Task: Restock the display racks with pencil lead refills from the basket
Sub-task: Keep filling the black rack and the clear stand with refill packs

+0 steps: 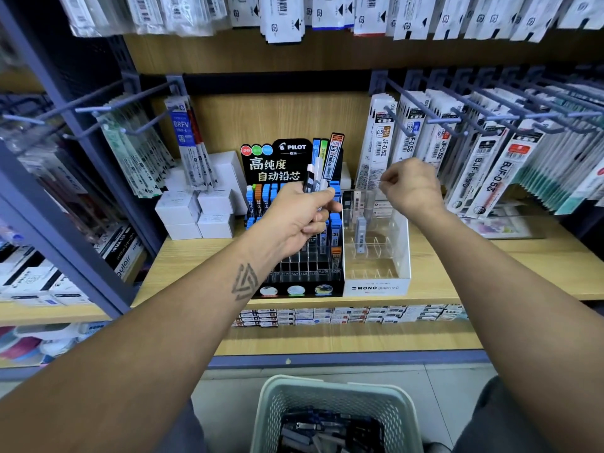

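My left hand (302, 212) grips a bunch of slim lead refill cases (322, 163), fanned upward over the black Pilot display rack (299, 282). That rack holds blue, orange and black refill cases in its back rows; its front slots stand bare. My right hand (410, 186) hovers with curled fingers above the clear Mono rack (380, 287), which holds a few cases at the back; I see nothing in this hand. A pale green mesh basket (271, 416) with several loose refill cases sits on the floor below, between my arms.
Hooks with hanging pen refill packs flank both racks, left (188, 142) and right (474, 148). White boxes (196, 212) are stacked left of the Pilot rack. The wooden shelf edge (490, 289) runs in front, with boxed stock on a lower shelf.
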The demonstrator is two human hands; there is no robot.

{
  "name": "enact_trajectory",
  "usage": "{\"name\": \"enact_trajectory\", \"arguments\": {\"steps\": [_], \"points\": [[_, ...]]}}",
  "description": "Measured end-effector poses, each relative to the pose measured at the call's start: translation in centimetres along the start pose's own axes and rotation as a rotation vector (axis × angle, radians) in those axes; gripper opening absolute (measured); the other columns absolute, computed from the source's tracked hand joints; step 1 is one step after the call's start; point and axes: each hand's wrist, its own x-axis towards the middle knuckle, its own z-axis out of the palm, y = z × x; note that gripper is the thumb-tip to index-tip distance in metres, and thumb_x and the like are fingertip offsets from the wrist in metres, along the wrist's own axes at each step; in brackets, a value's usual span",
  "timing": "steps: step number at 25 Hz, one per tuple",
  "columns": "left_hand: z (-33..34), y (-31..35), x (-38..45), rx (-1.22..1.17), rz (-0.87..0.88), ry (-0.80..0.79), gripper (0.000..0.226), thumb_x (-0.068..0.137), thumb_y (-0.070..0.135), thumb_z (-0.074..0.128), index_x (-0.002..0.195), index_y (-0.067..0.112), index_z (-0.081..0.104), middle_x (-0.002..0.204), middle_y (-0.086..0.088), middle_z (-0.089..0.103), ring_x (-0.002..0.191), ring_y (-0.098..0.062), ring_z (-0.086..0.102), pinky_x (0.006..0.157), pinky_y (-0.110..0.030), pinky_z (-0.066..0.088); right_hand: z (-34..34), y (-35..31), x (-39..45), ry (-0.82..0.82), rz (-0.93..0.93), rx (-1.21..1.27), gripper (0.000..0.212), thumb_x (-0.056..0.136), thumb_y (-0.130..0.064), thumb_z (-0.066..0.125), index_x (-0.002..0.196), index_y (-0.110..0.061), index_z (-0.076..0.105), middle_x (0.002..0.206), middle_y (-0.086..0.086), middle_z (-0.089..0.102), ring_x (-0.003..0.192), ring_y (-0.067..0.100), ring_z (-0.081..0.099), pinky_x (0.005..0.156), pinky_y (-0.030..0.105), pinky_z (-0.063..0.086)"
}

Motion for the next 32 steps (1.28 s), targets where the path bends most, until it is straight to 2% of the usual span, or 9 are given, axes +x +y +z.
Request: {"name": "enact_trajectory", "arguments": {"steps": [4,15,22,26,29,32], "points": [[0.1,-0.1,0.2,-0.006,-0.006,-0.004,0.022,0.098,0.001,0.057,0.113,0.003,0.042,0.082,-0.02,0.064,0.046,-0.009,0.036,0.034,-0.019,0.024,1.3,-0.3,-0.5,-0.099,-0.026,-0.008,0.015,0.089,-0.03,0.075,0.1,-0.02,0.078,0.1,0.006,0.073,0.094,0.026,0.067,0.093,0.037,0.055],[-0.4,-0.2,0.7,-0.012,-0.003,-0.004,0.028,0.098,0.002,0.057,0.122,0.0,0.041,0.081,-0.02,0.063,0.044,-0.009,0.036,0.033,-0.018,0.025,2.0,-1.2,-0.7,-0.063,-0.073,-0.109,0.011,0.092,-0.016,0.069,0.101,-0.017,0.076,0.099,0.008,0.072,0.089,0.027,0.064,0.088,0.037,0.057],[-0.3,-0.1,0.3,-0.007,-0.012,-0.002,0.023,0.098,0.002,0.057,0.115,0.002,0.042,0.08,-0.019,0.064,0.046,-0.009,0.036,0.034,-0.018,0.024,2.0,-0.4,-0.3,-0.067,-0.054,-0.014,0.008,0.089,-0.015,0.074,0.095,-0.02,0.077,0.098,0.005,0.073,0.092,0.024,0.068,0.092,0.038,0.057],[0.1,-0.1,-0.1,-0.001,-0.022,-0.031,0.022,0.098,0.003,0.058,0.112,0.003,0.042,0.079,-0.019,0.063,0.045,-0.009,0.035,0.033,-0.018,0.024,1.2,-0.1,-0.3,-0.046,-0.018,0.034,0.008,0.09,-0.016,0.071,0.093,-0.021,0.076,0.096,0.006,0.073,0.093,0.027,0.067,0.091,0.038,0.057],[0.8,0.0,-0.6,0.005,-0.077,-0.081,0.02,0.098,0.01,0.06,0.112,0.002,0.048,0.076,-0.017,0.062,0.044,-0.008,0.034,0.032,-0.017,0.022,0.5,0.0,-0.6,0.011,0.043,0.15,0.013,0.088,-0.016,0.066,0.083,-0.024,0.074,0.089,0.006,0.074,0.086,0.028,0.07,0.085,0.039,0.059],[1.4,0.3,-1.3,-0.049,-0.141,-0.141,0.017,0.099,0.009,0.055,0.113,-0.001,0.054,0.074,-0.016,0.063,0.044,-0.008,0.037,0.031,-0.016,0.024,0.0,-0.1,-1.2,-0.004,0.113,0.302,0.015,0.087,-0.014,0.064,0.076,-0.021,0.071,0.084,0.007,0.075,0.076,0.028,0.072,0.077,0.037,0.061]]}}
